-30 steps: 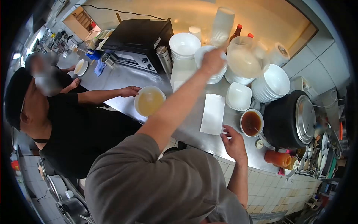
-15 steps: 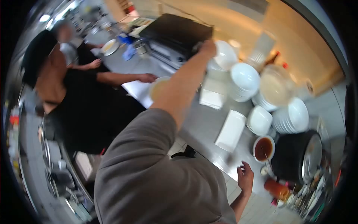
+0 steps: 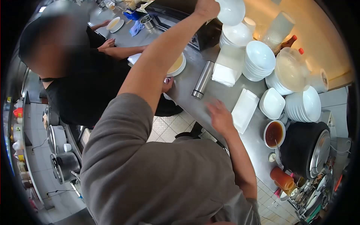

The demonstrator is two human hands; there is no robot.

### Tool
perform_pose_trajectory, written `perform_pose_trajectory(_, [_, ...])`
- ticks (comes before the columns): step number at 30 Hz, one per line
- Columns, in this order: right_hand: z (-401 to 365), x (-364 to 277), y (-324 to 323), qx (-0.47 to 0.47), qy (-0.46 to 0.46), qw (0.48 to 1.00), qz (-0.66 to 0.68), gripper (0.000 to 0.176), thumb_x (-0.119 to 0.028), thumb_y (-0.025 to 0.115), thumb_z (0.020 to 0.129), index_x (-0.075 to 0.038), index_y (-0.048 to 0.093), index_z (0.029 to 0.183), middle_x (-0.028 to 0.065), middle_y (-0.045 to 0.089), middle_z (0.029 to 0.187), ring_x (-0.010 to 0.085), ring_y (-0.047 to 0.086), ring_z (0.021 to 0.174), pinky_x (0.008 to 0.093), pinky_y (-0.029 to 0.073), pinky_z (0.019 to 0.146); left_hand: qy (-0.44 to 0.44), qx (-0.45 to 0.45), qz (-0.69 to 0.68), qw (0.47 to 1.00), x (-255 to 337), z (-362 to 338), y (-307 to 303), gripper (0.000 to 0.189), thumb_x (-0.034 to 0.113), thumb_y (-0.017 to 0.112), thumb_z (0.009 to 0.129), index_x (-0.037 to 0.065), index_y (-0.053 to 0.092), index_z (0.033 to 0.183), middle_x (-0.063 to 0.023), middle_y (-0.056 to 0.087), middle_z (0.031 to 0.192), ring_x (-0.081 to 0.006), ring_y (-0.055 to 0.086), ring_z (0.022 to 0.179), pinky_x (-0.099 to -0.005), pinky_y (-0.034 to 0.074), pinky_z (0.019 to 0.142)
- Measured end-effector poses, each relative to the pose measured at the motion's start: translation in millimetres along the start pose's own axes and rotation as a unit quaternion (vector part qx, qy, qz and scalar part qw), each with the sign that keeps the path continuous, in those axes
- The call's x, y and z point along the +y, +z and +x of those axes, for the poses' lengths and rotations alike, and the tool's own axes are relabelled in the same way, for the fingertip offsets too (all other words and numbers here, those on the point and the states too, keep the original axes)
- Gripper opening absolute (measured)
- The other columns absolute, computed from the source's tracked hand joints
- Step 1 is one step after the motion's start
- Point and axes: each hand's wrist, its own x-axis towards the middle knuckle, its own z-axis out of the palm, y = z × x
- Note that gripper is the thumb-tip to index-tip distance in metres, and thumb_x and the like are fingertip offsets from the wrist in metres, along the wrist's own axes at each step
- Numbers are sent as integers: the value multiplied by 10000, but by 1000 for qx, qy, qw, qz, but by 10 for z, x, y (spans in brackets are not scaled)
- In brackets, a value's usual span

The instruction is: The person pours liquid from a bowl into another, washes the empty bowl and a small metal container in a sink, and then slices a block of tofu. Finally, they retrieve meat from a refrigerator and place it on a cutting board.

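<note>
The left hand (image 3: 207, 9), apparently gripping a white bowl (image 3: 231, 12), seems at the lifting step, the next move calling for steadiness; the right hand (image 3: 220, 117) is spread, empty.

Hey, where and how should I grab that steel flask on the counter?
Probably around the middle of the steel flask, with the right hand closing over it from above. It appears to lie on its side, and its long, straight, round barrel is uncovered on top.
</note>
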Motion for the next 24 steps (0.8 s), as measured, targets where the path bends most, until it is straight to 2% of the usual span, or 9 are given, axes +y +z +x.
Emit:
perform_pose_trajectory(2, [382,-22,271,-9,-39,999,-31,489,-76,523,910,-224,573,1374,94,440,1521,338,426,1390,439,491,1024,-13,170,-233,957,-270,-73,-255,139,38,557,727,-1,664,806,-230,655,822,-428,614,841,-503,485,787])
perform_pose_trajectory(3, [557,-8,413,-36,-82,992,-86,490,-98,510,926,-260,564,1386,78,392,1556,328,382,1424,452,488,1026,-12,174,-228,958,-427,-124,-273,139,38,557,727,-1,664,806,-230,655,822,-428,614,841,-503,485,787])
perform_pose_trajectory(5, [782,35,617,-61,-122,981,-140,492,-120,497,942,-297,555,1397,63,344,1591,317,337,1458,465,485,1028,-57,-74,40,995,-681,-297,-231,203,224,706,715,69,775,826,-179,696,970,-348,603,1021,-414,507,896])
perform_pose_trajectory(6, [870,68,683,-77,-135,973,-172,469,-146,496,948,-305,558,1385,51,354,1580,307,317,1469,470,484,1026,-260,-48,-250,931,-696,-333,-495,244,146,643,785,-22,672,960,-201,674,967,-309,644,841,-383,543,693])
perform_pose_trajectory(7, [951,112,730,-94,-147,963,-204,448,-172,495,954,-314,560,1373,39,364,1568,297,296,1481,475,484,1025,-428,-18,-510,746,-673,-417,-773,299,68,579,855,-112,569,1093,-222,652,963,-270,685,662,-352,578,490])
perform_pose_trajectory(8, [1019,160,774,-93,-142,964,-206,448,-172,495,954,-314,560,1373,39,364,1568,297,296,1481,475,484,1025,-443,2,-544,712,-732,-539,-877,303,45,568,840,-106,548,1102,-210,650,951,-259,677,622,-310,565,445])
perform_pose_trajectory(13, [1347,286,731,-79,-207,950,-222,269,-166,532,938,-207,605,1193,83,517,1330,372,375,1416,442,571,898,-536,1,-614,579,-1554,-1300,-444,322,26,533,835,-58,565,1144,-212,623,1058,-291,682,813,-361,606,554])
perform_pose_trajectory(16, [1538,45,344,-51,-174,965,-190,268,-137,545,924,-145,579,1191,128,527,1288,410,433,1359,465,593,849,-581,7,-598,551,-1938,-1842,-149,379,30,532,832,-31,572,1203,-191,613,1133,-329,650,964,-364,600,593])
perform_pose_trajectory(24, [2660,0,-534,66,89,989,-95,393,-31,569,871,14,480,1251,209,503,1298,402,535,1180,471,550,935,-636,82,-560,524,-1910,-3162,-76,374,60,505,850,-108,523,1183,-244,615,1021,-299,660,756,-326,558,530])
